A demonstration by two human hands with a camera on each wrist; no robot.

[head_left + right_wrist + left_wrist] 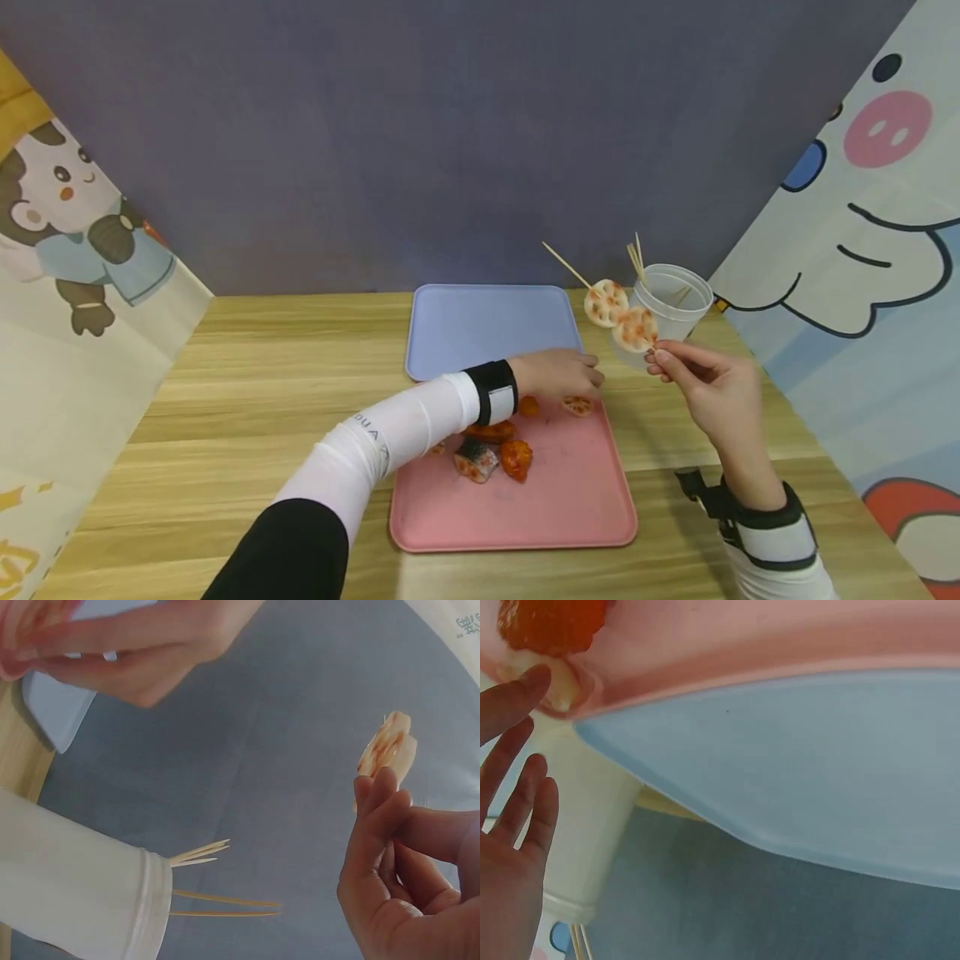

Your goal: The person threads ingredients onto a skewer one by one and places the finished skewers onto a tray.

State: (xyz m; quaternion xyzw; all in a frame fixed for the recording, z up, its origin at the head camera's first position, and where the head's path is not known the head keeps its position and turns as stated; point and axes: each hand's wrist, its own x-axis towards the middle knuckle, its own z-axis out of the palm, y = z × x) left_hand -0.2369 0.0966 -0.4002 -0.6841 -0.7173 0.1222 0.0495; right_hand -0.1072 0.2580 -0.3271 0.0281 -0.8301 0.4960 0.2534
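My right hand (712, 387) pinches the lower end of a wooden skewer (567, 268) that carries two browned lotus root slices (636, 329). In the right wrist view these slices (390, 750) appear nearly edge-on above the fingertips. Over the far right corner of the pink tray (555, 517) reaches my left hand (555, 373), fingers extended. A lotus root slice (577, 406) lies just below it. In the left wrist view the thumb tip overlaps a pale slice (564, 686) in the tray corner, beside a glossy orange piece (551, 626).
The pink tray also bears a glossy orange-red chunk (516, 459), a dark-skinned pale piece (475, 460) and a sausage-like piece (491, 432). A blue tray (487, 325) lies behind it. A white cup (671, 300) with several skewers stands at the right, near the grey back wall.
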